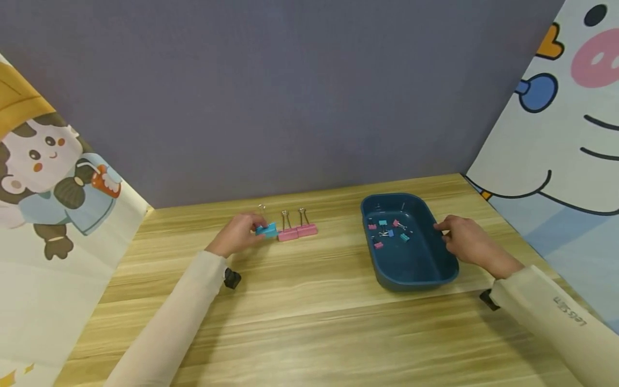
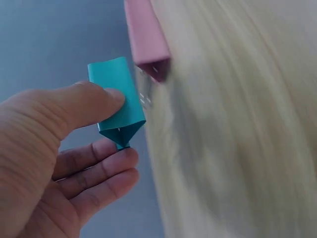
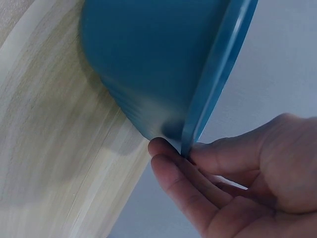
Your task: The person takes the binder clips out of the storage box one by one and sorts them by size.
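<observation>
The teal binder clip (image 1: 267,231) is a small folded metal body, held between thumb and fingers of the left hand (image 1: 239,234) on the tabletop (image 1: 309,322), at the left end of a row. Just right of it stand two pink binder clips (image 1: 297,231) with silver wire handles upright. The right hand (image 1: 466,240) pinches the right rim of one dark blue tray (image 1: 411,269), which holds about seven small clips, pink and teal. The tabletop is light wood; behind is a grey wall, with cartoon panels on both sides.
</observation>
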A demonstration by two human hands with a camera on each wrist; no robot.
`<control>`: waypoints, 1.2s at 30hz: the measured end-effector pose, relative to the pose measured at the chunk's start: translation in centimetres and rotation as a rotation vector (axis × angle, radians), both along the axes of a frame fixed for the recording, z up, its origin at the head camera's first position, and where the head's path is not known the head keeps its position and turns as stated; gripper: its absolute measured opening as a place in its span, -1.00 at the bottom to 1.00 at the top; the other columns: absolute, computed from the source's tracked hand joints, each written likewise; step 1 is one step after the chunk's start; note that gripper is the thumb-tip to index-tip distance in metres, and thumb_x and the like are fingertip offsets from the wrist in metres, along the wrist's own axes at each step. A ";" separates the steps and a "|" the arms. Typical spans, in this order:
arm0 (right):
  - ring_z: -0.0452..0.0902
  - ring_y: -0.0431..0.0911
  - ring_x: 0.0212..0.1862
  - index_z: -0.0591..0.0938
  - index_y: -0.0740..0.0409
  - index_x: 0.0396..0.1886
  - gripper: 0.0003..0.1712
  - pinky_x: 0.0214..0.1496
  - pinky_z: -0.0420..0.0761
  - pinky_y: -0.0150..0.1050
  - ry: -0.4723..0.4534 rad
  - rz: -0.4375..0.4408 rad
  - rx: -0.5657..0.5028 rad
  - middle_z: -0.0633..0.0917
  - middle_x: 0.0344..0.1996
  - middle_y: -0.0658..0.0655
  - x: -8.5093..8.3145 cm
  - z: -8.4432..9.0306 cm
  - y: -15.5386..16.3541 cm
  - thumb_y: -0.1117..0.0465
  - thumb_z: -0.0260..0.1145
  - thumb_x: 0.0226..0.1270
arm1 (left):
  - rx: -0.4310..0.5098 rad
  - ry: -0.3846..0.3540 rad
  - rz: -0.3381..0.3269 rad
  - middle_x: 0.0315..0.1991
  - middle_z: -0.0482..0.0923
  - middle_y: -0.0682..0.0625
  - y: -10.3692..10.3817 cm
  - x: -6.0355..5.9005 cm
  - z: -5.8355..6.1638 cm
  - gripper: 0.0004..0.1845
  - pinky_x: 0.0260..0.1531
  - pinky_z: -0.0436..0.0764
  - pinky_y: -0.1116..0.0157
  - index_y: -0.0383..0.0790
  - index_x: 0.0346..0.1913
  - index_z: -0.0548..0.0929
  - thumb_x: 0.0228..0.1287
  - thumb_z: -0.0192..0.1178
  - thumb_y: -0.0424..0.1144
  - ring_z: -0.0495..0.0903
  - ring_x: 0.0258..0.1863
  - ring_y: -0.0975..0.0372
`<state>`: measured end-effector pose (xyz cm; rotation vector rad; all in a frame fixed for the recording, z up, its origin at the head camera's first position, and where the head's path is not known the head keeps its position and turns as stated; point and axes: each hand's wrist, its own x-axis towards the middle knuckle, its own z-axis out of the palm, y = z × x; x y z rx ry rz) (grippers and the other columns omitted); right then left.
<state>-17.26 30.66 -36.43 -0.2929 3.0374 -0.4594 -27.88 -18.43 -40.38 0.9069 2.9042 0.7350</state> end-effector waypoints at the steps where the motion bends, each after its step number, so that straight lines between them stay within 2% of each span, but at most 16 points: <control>1: 0.59 0.14 -0.24 0.52 0.59 0.00 -0.62 -0.43 0.48 -0.23 -0.001 0.002 0.000 0.53 -0.12 0.44 0.0 0.0 0.0 0.55 0.14 0.15 | -0.003 -0.007 0.002 -0.23 0.62 -0.05 -0.2 -0.1 -0.2 -0.80 -0.27 0.57 0.20 -0.26 -0.17 0.69 0.11 0.36 -0.33 0.57 -0.27 0.13; 7: 0.59 0.17 -0.22 0.51 0.60 0.01 -0.63 -0.40 0.53 -0.19 -0.002 0.013 -0.004 0.53 -0.12 0.44 0.0 0.1 -0.2 0.55 0.14 0.16 | -0.041 -0.032 0.012 -0.22 0.64 -0.08 -0.6 -0.6 -1.0 -0.78 -0.25 0.58 0.18 -0.27 -0.14 0.70 0.11 0.36 -0.34 0.59 -0.25 0.10; 13: 0.59 0.14 -0.24 0.51 0.59 0.02 -0.62 -0.43 0.49 -0.24 -0.003 0.011 -0.007 0.53 -0.11 0.44 0.1 0.1 -0.2 0.55 0.13 0.17 | -0.051 -0.060 -0.017 -0.23 0.65 -0.08 -0.5 -0.9 -1.2 -0.79 -0.28 0.59 0.19 -0.29 -0.15 0.71 0.11 0.36 -0.38 0.60 -0.29 0.14; 23: 0.58 0.17 -0.24 0.51 0.61 0.01 -0.62 -0.40 0.54 -0.16 0.013 0.011 -0.004 0.52 -0.11 0.45 0.0 0.1 -0.1 0.55 0.14 0.16 | -0.075 -0.094 -0.034 -0.21 0.64 -0.06 0.1 -1.6 -1.5 -0.77 -0.25 0.58 0.19 -0.25 -0.10 0.70 0.15 0.33 -0.35 0.59 -0.26 0.16; 29: 0.58 0.16 -0.25 0.51 0.60 0.01 -0.61 -0.43 0.49 -0.21 0.009 0.006 0.001 0.52 -0.11 0.45 0.0 0.1 0.0 0.56 0.14 0.14 | -0.074 -0.120 -0.034 -0.21 0.64 -0.07 0.6 -1.6 -1.1 -0.77 -0.25 0.58 0.19 -0.26 -0.09 0.69 0.17 0.32 -0.34 0.59 -0.25 0.14; 36: 0.59 0.16 -0.26 0.52 0.61 -0.01 -0.62 -0.41 0.54 -0.16 0.017 0.012 0.000 0.53 -0.12 0.44 0.0 0.1 0.2 0.56 0.14 0.13 | -0.067 -0.121 -0.013 -0.03 0.58 -0.12 1.6 -1.4 -0.2 -0.69 -0.12 0.54 0.10 -0.30 0.01 0.64 0.22 0.27 -0.28 0.54 -0.08 0.03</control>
